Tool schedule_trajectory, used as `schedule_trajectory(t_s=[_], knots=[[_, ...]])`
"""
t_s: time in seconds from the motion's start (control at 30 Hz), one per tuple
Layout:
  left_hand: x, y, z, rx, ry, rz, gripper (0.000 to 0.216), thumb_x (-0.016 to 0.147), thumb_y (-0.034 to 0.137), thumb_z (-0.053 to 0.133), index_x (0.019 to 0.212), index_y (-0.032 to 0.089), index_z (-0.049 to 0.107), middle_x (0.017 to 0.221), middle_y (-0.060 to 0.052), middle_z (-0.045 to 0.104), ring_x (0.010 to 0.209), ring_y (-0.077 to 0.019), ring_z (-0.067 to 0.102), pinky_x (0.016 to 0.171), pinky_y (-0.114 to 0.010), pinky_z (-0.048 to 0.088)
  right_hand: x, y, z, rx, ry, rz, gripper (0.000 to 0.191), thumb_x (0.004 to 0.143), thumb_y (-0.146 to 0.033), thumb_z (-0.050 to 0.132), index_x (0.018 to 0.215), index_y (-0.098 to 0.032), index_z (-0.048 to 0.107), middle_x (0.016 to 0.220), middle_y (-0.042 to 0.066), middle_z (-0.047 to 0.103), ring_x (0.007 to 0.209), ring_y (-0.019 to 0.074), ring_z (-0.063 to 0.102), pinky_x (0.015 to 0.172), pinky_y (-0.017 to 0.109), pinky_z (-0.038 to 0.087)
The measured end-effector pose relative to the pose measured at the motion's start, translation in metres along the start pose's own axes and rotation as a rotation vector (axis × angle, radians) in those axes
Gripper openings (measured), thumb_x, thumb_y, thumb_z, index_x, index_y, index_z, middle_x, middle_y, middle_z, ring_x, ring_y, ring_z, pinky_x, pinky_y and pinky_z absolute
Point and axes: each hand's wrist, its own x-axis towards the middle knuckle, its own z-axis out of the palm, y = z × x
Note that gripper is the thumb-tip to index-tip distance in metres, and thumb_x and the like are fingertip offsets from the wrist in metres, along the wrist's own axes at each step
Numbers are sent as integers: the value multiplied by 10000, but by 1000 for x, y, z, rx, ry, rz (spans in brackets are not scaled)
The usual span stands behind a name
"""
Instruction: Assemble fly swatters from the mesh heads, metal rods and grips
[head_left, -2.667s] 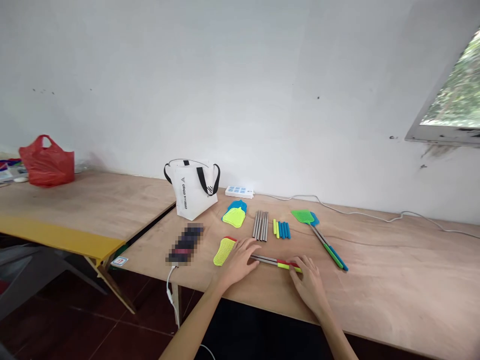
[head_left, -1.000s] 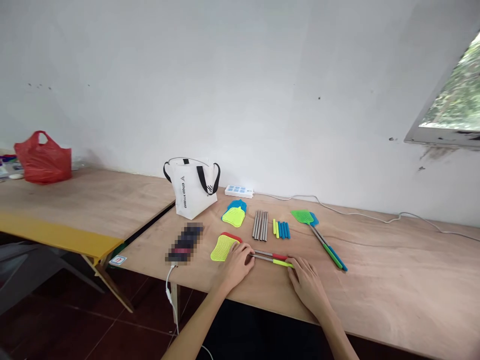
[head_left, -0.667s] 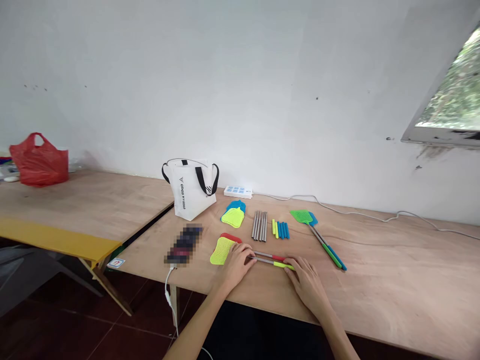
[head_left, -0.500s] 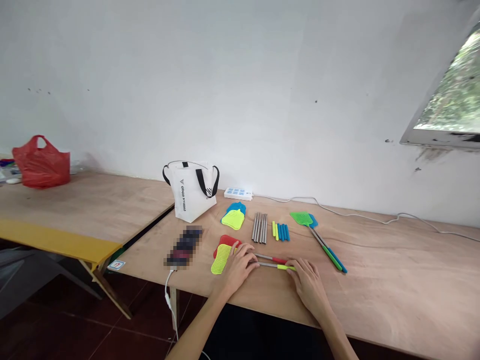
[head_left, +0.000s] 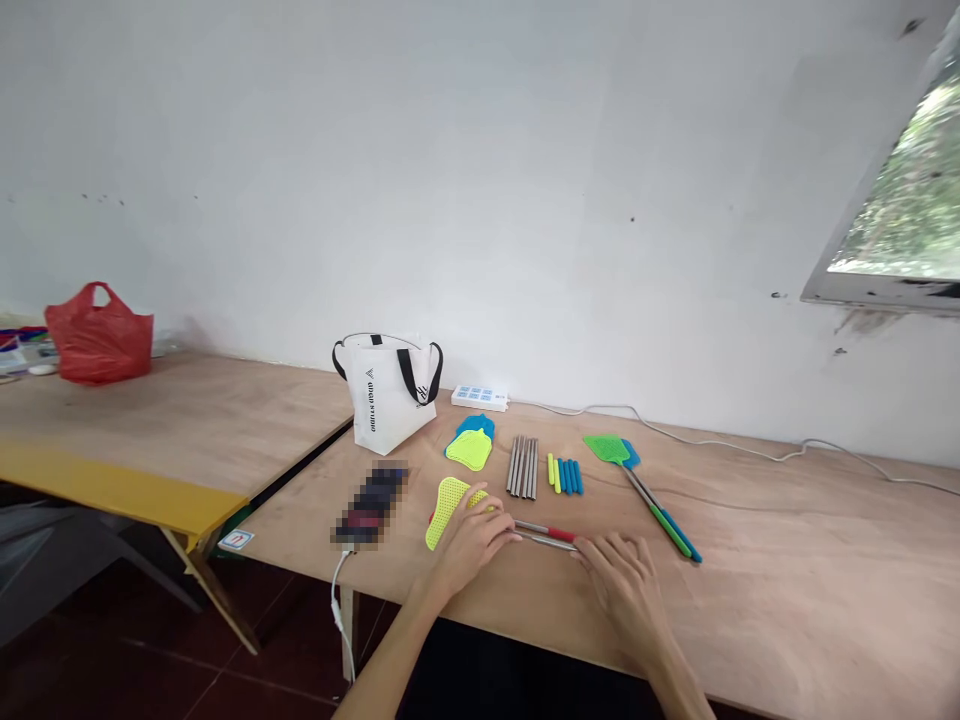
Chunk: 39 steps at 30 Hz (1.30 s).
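Yellow-headed swatter lies beside a red-handled swatter on the near side of the metal tubes, the left hand bent over it next to its mesh and the right hand covering its handle end; whether either grip is closed cannot be told. Loose handles lie just right of the tubes, a green swatter farther right.
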Motion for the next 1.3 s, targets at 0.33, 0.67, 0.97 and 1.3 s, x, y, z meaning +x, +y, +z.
schedule_trajectory(t_s=[0.33, 0.67, 0.97, 1.3], knots=[[-8, -26, -55, 77, -5, -117, 276, 1023, 408, 517, 867, 254, 685, 929, 25, 724, 1011, -167, 610, 1167, -423, 302, -37, 86, -33, 69, -92, 352, 390, 990, -261, 340, 1006, -273, 730, 901, 53, 719, 942, 223, 660, 990, 445, 468], [1, 7, -38, 66, -29, -39, 297, 1043, 376, 480, 936, 300, 746, 818, 27, 739, 888, -165, 613, 1107, -447, 311, -19, 51, -23, 150, -133, 327, 460, 1041, -492, 352, 954, -303, 762, 804, 57, 707, 772, 222, 675, 757, 384, 539], [3, 31, 4, -57, -163, -44, 325, 1039, 413, 472, 931, 282, 749, 788, 3, 723, 875, -182, 629, 1027, -425, 382, 5, -21, 6, 229, -314, 177, 450, 1080, -423, 303, 1023, -288, 729, 922, 47, 746, 853, 205, 710, 713, 295, 519], [-8, 8, 35, -154, -196, -203, 307, 964, 517, 584, 872, 285, 762, 852, 3, 718, 928, -200, 581, 1006, -402, 375, 1, -24, 16, 146, -367, 178, 412, 1083, -443, 305, 908, -261, 630, 907, 31, 732, 853, 205, 708, 717, 295, 495]])
